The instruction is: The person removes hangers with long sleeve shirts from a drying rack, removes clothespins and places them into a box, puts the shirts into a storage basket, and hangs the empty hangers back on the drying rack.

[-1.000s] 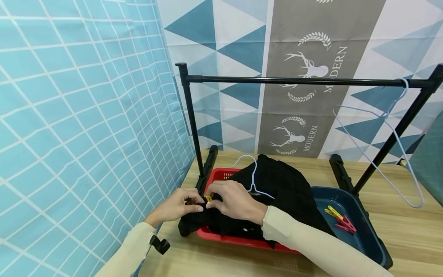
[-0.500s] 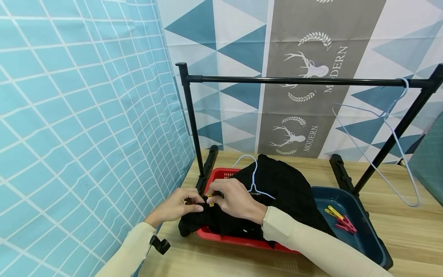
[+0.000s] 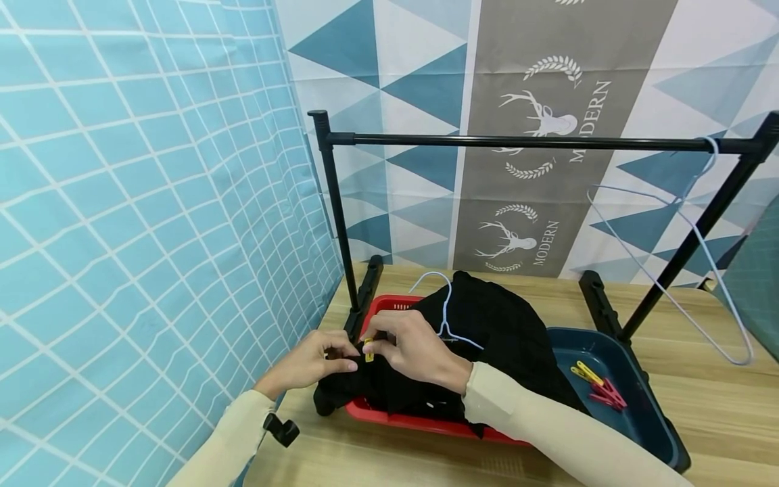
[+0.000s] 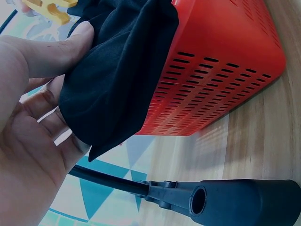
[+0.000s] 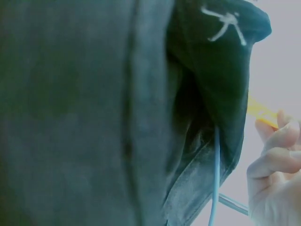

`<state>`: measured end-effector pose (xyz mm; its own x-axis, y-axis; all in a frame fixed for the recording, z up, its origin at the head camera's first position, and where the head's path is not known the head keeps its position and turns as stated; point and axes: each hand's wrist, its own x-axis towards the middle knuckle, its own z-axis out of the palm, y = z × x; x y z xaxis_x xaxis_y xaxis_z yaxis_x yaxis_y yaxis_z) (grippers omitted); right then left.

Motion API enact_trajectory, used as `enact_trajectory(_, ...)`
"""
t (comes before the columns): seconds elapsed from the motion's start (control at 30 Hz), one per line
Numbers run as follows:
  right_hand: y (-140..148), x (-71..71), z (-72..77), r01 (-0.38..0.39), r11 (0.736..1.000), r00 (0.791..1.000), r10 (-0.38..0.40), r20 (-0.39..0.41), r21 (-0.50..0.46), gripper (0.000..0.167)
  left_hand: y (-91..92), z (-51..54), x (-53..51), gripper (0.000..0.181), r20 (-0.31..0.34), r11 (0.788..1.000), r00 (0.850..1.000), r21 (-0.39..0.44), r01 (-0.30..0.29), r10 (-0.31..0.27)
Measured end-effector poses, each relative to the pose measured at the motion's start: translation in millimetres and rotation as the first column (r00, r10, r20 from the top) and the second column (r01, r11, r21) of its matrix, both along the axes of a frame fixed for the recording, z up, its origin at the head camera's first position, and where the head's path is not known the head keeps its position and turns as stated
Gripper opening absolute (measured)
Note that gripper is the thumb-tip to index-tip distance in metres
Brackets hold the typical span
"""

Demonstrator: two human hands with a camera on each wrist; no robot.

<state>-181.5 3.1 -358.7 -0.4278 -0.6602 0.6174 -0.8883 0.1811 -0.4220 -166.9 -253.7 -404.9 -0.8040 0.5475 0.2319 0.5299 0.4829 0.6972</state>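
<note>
With an edge of the black garment (image 3: 505, 318) pinched between thumb and fingers of the left hand (image 3: 312, 362), hold that fold flat and steady for an even bite. Just beside that grasp, above the left end of the red basket (image 3: 426, 425), line up the yellow clip (image 3: 369, 352), pinched by the right hand (image 3: 416, 352), squarely with the cloth. Impossible to tell whether already biting the fabric or merely touching (too washed out in the right wrist view, too cropped in the left). Best, probably, to squeeze the clip's tail fully, slide its mouth well over the edge, release gradually, then tug lightly to test. Farther right, mind the blue hanger (image 3: 445, 327), emerging from the garment bunched over the basket; likely to drag the fold askew if knocked. Beyond, leave the spare yellow clip (image 3: 587, 373) and pink clip (image 3: 610, 393) lying in the dark blue tray (image 3: 663, 433). At far right, avoid bumping the black rack (image 3: 517, 141), with a second hanger (image 3: 678, 201) hooked on its bar
</note>
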Motion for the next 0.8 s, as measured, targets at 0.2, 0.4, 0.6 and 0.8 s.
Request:
enact_trajectory(0.2,3,1.6,1.7,0.015,0.998,0.996,-0.02,0.085,0.065,0.015,-0.8,-1.3,-0.7,0.007,0.001,1.0,1.0,0.0,0.001,-0.001)
enact_trajectory(0.4,7,3.4,2.0,0.047,0.989,0.981,-0.073,0.182,0.14,0.026,-1.6,-2.5,-1.4,0.008,-0.008,1.0,1.0,0.007,0.007,-0.007)
enact_trajectory(0.6,10,4.6,3.1,0.063,0.985,0.975,-0.095,0.199,0.163,0.028,-1.6,-2.9,-0.9,0.008,0.002,1.0,1.0,0.01,0.003,-0.003)
enact_trajectory(0.8,15,4.2,3.7,0.054,0.987,0.975,-0.085,0.206,0.151,0.032,-1.8,-3.6,-0.8,0.007,-0.009,1.0,1.0,0.011,-0.007,0.007)
